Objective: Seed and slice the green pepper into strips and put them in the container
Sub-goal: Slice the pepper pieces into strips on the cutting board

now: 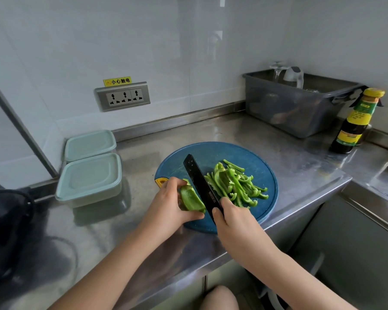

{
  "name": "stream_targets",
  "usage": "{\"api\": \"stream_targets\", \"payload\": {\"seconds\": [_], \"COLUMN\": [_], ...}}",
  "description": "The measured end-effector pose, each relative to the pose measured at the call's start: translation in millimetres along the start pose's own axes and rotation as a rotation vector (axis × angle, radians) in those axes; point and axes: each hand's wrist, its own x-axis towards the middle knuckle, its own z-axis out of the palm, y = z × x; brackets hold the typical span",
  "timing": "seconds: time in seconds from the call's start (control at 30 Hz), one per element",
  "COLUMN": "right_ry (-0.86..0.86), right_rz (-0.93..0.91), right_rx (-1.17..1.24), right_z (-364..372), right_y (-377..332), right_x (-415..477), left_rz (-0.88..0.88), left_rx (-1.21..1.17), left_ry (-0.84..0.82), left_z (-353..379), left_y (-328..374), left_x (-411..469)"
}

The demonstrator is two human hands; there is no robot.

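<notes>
On the cutting board (253,157), left hand (169,203) grips pepper piece (192,199); right hand (232,220) grips knife (199,182) beside strips (238,184).

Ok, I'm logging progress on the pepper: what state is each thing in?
Pepper piece: uncut, held down by left hand.
Strips: cut, piled on the cutting board.
Knife: gripped by right hand, blade beside the piece.
Near container, far container: lidded.
Bottle: upright, capped.
Grey tub: open-topped.
</notes>
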Motion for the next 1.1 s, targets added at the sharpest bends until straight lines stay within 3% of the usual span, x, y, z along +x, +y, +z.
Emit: {"api": "stream_targets", "payload": {"seconds": [0.43,0.8,1.1], "right_ry": [0.000,-0.117,-0.278], "right_rz": [-0.025,-0.004,-0.197], "right_rx": [-0.136,-0.191,-0.428], "right_z": [11,9,-14], "right_y": [0,-8,-17], "right_x": [1,25,33], "left_rz": [-0.040,-0.052,-0.046], "left_rx": [0.021,0.009,-0.017], "left_ry": [0.003,-0.009,-0.003], "left_z": [0,0,1], "left_y": [1,-3,-3], "left_x": [-1,0,0]}}
